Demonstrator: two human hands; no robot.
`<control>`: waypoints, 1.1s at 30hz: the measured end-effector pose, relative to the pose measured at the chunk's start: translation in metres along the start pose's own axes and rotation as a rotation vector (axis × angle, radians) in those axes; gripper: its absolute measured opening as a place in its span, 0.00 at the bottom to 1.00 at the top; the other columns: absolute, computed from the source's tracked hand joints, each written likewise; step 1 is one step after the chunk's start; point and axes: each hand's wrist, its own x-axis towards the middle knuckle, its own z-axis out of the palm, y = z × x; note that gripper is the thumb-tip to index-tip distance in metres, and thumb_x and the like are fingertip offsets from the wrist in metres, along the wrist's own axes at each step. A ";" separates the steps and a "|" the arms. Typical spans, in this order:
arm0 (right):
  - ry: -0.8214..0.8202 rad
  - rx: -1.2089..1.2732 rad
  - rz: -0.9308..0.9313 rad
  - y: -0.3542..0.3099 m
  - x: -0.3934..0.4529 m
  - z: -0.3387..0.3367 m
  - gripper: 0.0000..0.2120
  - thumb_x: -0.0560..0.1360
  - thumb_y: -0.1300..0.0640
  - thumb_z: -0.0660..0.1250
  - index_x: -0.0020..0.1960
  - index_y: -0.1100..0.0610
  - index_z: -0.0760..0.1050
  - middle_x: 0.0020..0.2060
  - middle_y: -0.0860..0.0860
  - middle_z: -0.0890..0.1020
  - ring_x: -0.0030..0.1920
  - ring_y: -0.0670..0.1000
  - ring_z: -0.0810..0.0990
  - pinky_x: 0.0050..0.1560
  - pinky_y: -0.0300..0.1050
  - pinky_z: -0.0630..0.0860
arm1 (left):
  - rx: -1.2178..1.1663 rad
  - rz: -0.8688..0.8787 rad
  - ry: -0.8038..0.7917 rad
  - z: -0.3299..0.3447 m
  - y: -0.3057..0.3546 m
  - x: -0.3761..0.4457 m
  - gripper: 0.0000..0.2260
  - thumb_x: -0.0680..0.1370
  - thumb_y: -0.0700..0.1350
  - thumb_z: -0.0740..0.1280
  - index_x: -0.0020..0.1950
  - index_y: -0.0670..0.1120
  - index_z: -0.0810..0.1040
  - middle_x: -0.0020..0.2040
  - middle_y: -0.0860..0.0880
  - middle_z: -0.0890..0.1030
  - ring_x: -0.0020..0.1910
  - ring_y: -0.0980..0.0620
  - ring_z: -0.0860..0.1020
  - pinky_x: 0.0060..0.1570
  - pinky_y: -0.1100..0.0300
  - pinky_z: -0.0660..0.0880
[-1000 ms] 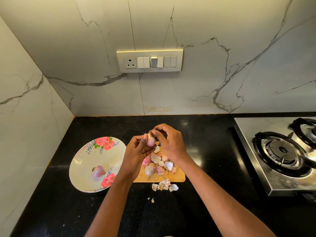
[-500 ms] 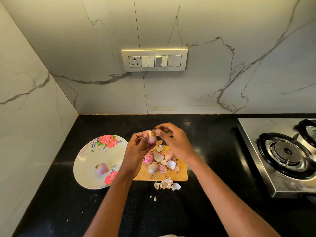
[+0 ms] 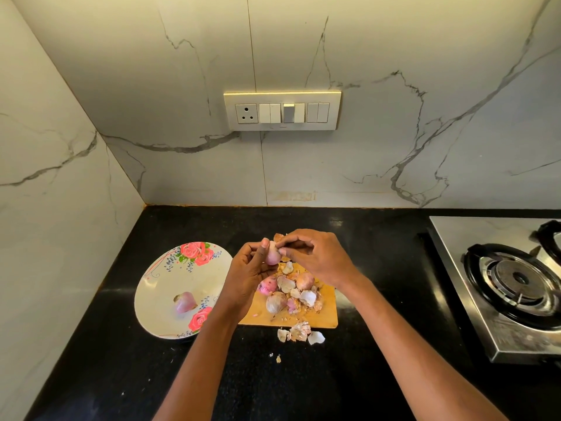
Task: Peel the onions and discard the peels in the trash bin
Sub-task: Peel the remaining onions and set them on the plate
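My left hand (image 3: 247, 276) grips a small pink onion (image 3: 272, 254) above the far edge of a wooden cutting board (image 3: 326, 317). My right hand (image 3: 318, 256) pinches a flap of dry peel (image 3: 278, 237) at the top of that onion. On the board lie several unpeeled onions (image 3: 275, 301) mixed with loose peels (image 3: 307, 297). More peels (image 3: 299, 331) lie on the black counter just in front of the board. One peeled onion (image 3: 184, 302) rests on a floral plate (image 3: 158, 287) to the left. No trash bin is in view.
The black counter (image 3: 379, 268) ends at marble walls behind and to the left. A steel gas stove (image 3: 510, 281) stands at the right. A switch panel (image 3: 282, 110) is on the back wall.
Both hands stay together over the board with the onion. My right fingers have shifted slightly along the peel at the onion's top. The camera has moved a little.
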 end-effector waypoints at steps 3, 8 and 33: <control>0.047 -0.061 -0.029 -0.002 0.001 0.003 0.07 0.76 0.58 0.74 0.54 0.55 0.85 0.48 0.46 0.86 0.49 0.42 0.83 0.51 0.36 0.80 | 0.025 0.029 0.031 -0.001 -0.003 0.002 0.21 0.75 0.58 0.66 0.61 0.45 0.78 0.54 0.46 0.85 0.53 0.48 0.84 0.51 0.59 0.81; 0.140 -0.082 0.008 -0.002 -0.002 0.011 0.05 0.74 0.60 0.76 0.50 0.58 0.85 0.42 0.48 0.86 0.44 0.42 0.84 0.46 0.32 0.80 | 0.067 0.083 0.055 -0.001 -0.009 0.003 0.19 0.76 0.55 0.68 0.63 0.47 0.77 0.57 0.47 0.83 0.55 0.49 0.84 0.52 0.58 0.81; 0.239 -0.086 0.057 0.007 -0.004 0.024 0.07 0.78 0.55 0.72 0.55 0.55 0.83 0.48 0.45 0.84 0.47 0.39 0.80 0.48 0.28 0.76 | 0.007 0.089 0.033 -0.001 -0.009 -0.003 0.18 0.77 0.52 0.68 0.65 0.49 0.77 0.60 0.47 0.83 0.58 0.49 0.83 0.54 0.58 0.81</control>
